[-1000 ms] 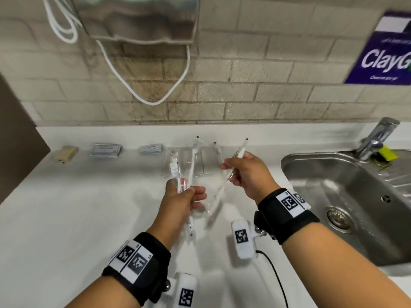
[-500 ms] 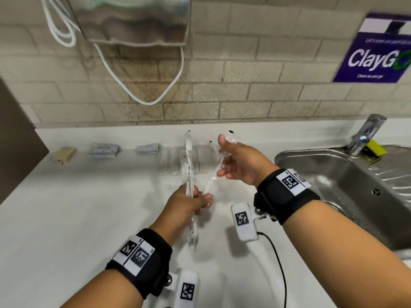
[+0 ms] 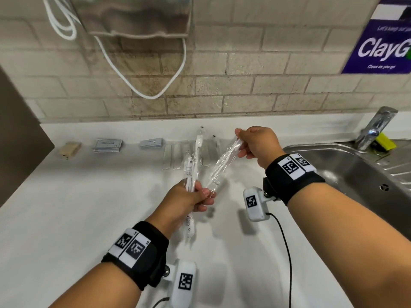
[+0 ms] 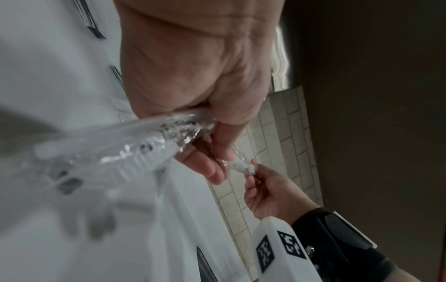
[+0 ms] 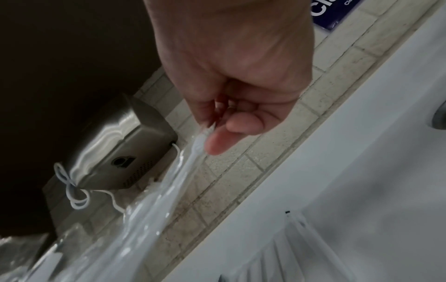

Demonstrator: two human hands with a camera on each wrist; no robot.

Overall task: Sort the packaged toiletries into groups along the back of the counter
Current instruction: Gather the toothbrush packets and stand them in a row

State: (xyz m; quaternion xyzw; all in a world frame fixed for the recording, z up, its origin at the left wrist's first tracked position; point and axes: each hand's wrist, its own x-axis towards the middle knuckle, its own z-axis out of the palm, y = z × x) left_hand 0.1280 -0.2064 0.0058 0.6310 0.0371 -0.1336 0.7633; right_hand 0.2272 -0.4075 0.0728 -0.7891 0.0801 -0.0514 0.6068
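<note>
The left hand is curled round a small bundle of wrapped toothbrushes, gripping them low on their handles so that they stand almost upright above the white worktop. The right hand pinches the top end of one more wrapped toothbrush between thumb and fingertips. This clear packet slants down and to the left from the right hand to the left hand, where its lower end lies against the left thumb. In the right wrist view the thumb and forefinger of the right hand are closed on the tip of the packet; in the left wrist view the left hand has its fingers wrapped round the crinkled plastic of the bundle.

The sink serves as the landmark. Both hands are held left of the sink, above the worktop. Further left of the sink, against the back of the worktop, clear packets lie side by side just behind the raised bundle. Left of those lies a grey sachet, then a stack of grey sachets, and furthest from the sink a tan packet. At the back corner of the sink stands a tap with a yellow sponge beside it. On the tiled wall, well left of and above the sink, hangs a steel dryer with a white cable looping below it.
</note>
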